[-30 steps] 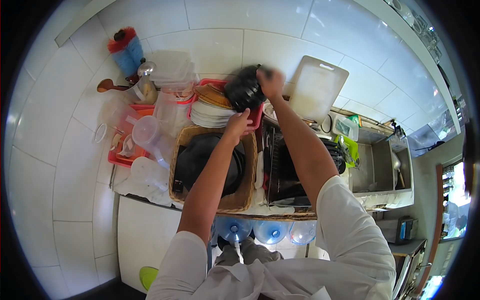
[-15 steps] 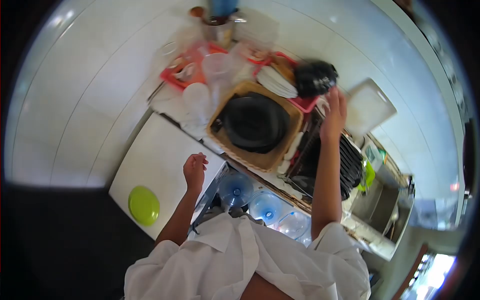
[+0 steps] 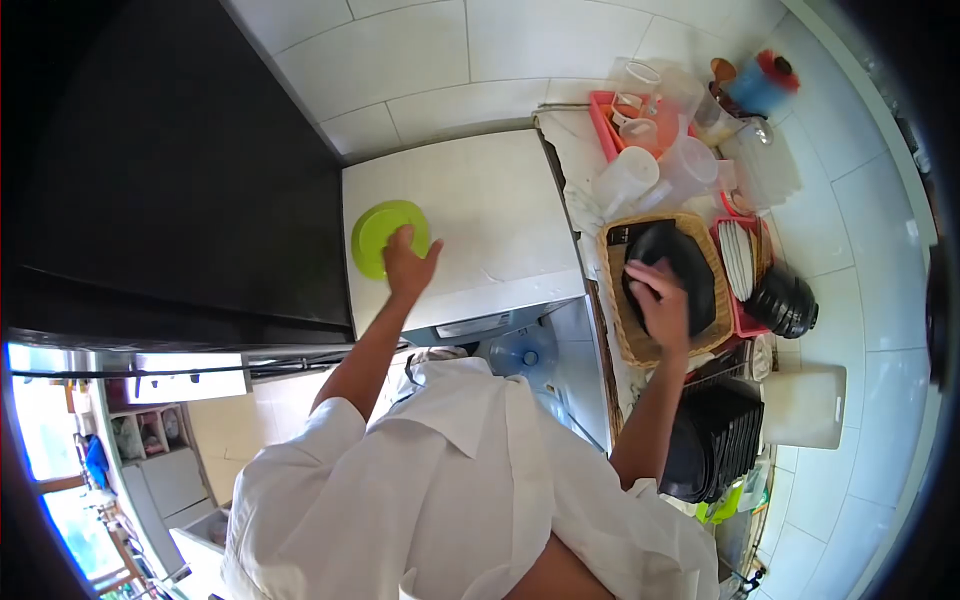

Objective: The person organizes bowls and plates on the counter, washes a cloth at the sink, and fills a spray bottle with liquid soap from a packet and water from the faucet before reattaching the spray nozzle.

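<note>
My left hand (image 3: 408,266) is over the right part of a round green plate (image 3: 372,240) on a white worktop; its fingers are apart, and whether it touches the plate is unclear. My right hand (image 3: 660,305), slightly blurred, hovers above or rests at black dishes (image 3: 690,262) in a wicker basket (image 3: 638,350). Its fingers are spread. White plates (image 3: 735,258) stand in a pink basket beside the wicker one, with a stack of black bowls (image 3: 783,302) next to them.
Clear plastic jugs (image 3: 688,165) and a red tray (image 3: 603,125) are beyond the wicker basket. Black plates (image 3: 715,435) fill a rack at the lower right, near a white cutting board (image 3: 805,408). A tall black surface (image 3: 170,200) rises at the left. Blue water bottles (image 3: 522,355) stand below.
The view has turned left. My left hand has moved from the counter's items to the green plate. My right hand has left the black bowls and is now over the wicker basket.
</note>
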The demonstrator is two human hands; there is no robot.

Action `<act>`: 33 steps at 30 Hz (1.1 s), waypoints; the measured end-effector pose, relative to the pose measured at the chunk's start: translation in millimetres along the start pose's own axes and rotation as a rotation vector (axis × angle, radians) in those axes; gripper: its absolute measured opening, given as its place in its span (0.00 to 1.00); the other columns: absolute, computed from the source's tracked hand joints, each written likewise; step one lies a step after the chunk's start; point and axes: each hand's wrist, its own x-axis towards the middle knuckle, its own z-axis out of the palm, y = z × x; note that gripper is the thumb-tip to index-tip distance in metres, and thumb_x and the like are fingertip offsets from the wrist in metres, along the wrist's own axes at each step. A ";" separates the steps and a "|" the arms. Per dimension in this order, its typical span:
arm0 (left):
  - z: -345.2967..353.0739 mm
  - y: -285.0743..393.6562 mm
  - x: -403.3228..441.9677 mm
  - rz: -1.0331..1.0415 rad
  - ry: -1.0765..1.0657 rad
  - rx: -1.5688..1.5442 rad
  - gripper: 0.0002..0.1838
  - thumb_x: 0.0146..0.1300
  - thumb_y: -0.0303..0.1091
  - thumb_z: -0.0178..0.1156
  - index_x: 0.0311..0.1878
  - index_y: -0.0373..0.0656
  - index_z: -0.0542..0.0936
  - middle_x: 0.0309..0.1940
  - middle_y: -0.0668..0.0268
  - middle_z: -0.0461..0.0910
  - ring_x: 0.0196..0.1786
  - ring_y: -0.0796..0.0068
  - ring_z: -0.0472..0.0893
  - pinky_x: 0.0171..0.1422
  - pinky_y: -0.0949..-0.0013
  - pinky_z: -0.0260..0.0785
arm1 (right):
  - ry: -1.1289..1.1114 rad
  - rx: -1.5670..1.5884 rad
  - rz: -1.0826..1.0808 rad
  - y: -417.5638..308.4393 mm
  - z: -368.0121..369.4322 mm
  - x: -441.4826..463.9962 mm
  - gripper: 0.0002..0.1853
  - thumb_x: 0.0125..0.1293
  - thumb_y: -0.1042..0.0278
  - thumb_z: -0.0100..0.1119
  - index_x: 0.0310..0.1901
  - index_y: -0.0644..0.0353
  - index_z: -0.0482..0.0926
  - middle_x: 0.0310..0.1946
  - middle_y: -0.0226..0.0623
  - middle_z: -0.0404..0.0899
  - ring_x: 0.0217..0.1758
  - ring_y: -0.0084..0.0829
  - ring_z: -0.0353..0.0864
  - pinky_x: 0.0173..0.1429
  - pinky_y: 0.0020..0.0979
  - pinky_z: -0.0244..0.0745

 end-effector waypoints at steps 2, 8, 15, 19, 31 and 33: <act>-19.6 -8.6 20.6 -0.319 -0.284 0.265 0.57 0.42 0.70 0.75 0.75 0.56 0.64 0.73 0.48 0.62 0.71 0.37 0.65 0.66 0.38 0.67 | 0.052 0.729 0.428 -32.6 37.1 -2.7 0.24 0.66 0.68 0.65 0.65 0.55 0.78 0.58 0.42 0.83 0.62 0.44 0.82 0.71 0.42 0.70; -23.5 -26.2 64.9 -0.640 -0.556 0.407 0.68 0.39 0.75 0.73 0.82 0.66 0.49 0.75 0.47 0.63 0.76 0.38 0.62 0.73 0.35 0.61 | -0.098 0.300 0.284 -49.8 70.2 -30.3 0.24 0.67 0.59 0.65 0.63 0.58 0.79 0.58 0.49 0.82 0.61 0.48 0.80 0.66 0.38 0.73; -5.7 -77.6 81.2 -0.592 -0.544 0.478 0.74 0.36 0.73 0.76 0.83 0.52 0.48 0.69 0.43 0.71 0.71 0.43 0.71 0.72 0.40 0.65 | -0.098 0.238 0.390 -59.7 56.6 -96.2 0.25 0.69 0.55 0.63 0.64 0.56 0.78 0.58 0.49 0.82 0.61 0.46 0.81 0.66 0.38 0.73; 28.6 -170.4 91.3 -0.692 -0.458 -0.192 0.67 0.38 0.69 0.79 0.75 0.35 0.61 0.65 0.42 0.74 0.65 0.52 0.78 0.64 0.46 0.74 | -0.061 0.252 0.565 -54.5 57.8 -138.9 0.25 0.70 0.54 0.63 0.65 0.55 0.77 0.57 0.48 0.83 0.61 0.45 0.82 0.65 0.38 0.74; -10.2 -51.8 83.5 -1.008 -0.509 -0.055 0.47 0.41 0.56 0.84 0.60 0.35 0.79 0.49 0.52 0.84 0.51 0.55 0.85 0.53 0.55 0.80 | 0.025 0.254 0.648 -59.9 74.1 -156.8 0.26 0.69 0.53 0.63 0.65 0.55 0.77 0.56 0.48 0.84 0.59 0.46 0.83 0.64 0.38 0.75; -11.0 -63.4 90.6 -1.071 -0.619 -0.284 0.43 0.46 0.51 0.84 0.60 0.33 0.78 0.50 0.51 0.83 0.51 0.56 0.85 0.53 0.55 0.80 | 0.019 0.248 0.629 -56.6 78.5 -150.2 0.26 0.69 0.53 0.63 0.65 0.55 0.77 0.56 0.47 0.83 0.59 0.46 0.83 0.64 0.38 0.75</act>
